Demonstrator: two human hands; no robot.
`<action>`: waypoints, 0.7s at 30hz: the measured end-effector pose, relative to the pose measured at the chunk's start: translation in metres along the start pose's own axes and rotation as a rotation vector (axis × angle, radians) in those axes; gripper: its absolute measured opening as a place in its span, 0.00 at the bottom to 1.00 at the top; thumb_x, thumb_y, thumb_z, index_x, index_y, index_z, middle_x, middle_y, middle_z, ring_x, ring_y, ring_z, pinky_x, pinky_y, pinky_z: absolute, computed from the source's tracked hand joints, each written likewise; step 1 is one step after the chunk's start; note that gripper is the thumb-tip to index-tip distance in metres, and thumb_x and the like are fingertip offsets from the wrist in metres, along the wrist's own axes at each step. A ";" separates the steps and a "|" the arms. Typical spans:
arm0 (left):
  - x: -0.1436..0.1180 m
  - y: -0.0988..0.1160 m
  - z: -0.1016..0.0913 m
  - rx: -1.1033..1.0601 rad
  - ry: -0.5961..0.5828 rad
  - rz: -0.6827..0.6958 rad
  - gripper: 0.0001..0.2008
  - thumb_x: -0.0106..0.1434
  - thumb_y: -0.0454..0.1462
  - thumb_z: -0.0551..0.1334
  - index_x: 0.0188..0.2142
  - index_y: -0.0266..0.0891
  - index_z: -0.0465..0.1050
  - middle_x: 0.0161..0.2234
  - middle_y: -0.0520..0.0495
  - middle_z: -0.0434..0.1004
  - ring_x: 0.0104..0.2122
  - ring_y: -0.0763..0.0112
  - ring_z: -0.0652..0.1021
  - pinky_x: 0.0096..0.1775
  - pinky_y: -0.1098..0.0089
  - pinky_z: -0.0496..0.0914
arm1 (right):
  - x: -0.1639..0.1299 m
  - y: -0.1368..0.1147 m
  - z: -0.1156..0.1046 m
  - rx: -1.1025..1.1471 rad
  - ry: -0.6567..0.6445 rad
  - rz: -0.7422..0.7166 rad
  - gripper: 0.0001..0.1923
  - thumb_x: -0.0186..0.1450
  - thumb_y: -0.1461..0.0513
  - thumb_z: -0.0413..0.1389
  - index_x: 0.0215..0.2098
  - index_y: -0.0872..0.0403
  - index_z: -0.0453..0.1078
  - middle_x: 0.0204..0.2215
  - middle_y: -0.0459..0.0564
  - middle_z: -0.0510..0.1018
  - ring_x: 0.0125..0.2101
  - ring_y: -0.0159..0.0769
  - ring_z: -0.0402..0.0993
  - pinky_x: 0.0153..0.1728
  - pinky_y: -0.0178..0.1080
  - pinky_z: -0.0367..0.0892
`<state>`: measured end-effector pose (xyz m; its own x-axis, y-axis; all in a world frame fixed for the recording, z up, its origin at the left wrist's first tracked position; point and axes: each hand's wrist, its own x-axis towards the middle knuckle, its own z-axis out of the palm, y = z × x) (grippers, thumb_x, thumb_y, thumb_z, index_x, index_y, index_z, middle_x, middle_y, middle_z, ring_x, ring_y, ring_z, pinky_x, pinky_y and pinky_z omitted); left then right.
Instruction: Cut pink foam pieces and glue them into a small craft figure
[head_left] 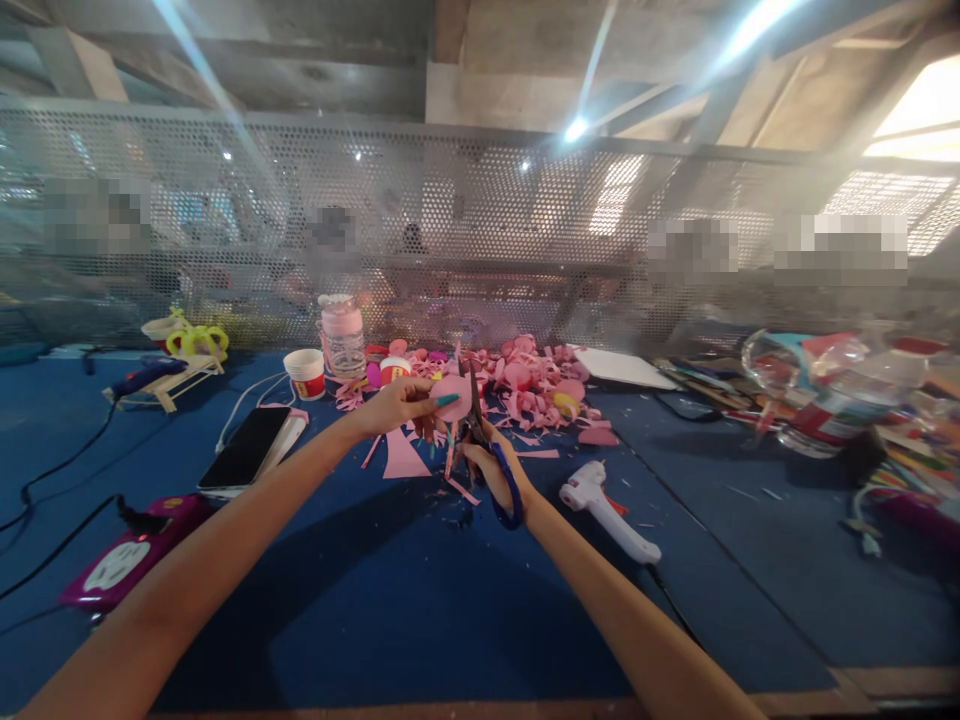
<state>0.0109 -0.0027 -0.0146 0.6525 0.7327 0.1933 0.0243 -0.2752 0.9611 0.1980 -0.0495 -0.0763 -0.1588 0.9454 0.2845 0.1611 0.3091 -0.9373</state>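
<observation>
My left hand (405, 403) pinches a small pink paper piece (452, 396) above the blue table (360, 600). My right hand (491, 462) grips blue-handled scissors (501, 480), whose dark blades point up into the pink piece. Pink offcuts (405, 458) lie on the table just under both hands. A heap of pink paper curls and shapes (536, 385) sits right behind the hands.
A white glue gun (607, 510) lies right of my right arm, a phone (245, 447) and a purple device (127, 562) to the left. Cups (306, 373), a pink bottle (342, 335), a glue gun stand (169, 375), cables and cluttered craft supplies (840, 390) ring the back. A perforated metal screen (480, 200) closes the far side.
</observation>
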 end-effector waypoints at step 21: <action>0.000 -0.002 -0.002 -0.007 -0.019 0.022 0.22 0.53 0.51 0.64 0.33 0.33 0.67 0.25 0.45 0.79 0.19 0.72 0.77 0.22 0.75 0.71 | 0.002 0.000 -0.001 -0.011 0.011 -0.021 0.05 0.55 0.60 0.51 0.30 0.53 0.61 0.21 0.41 0.68 0.22 0.29 0.63 0.26 0.34 0.59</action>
<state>0.0093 -0.0011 -0.0164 0.6672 0.7146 0.2104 0.0051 -0.2868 0.9580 0.1986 -0.0479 -0.0757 -0.1511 0.9399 0.3060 0.1682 0.3295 -0.9290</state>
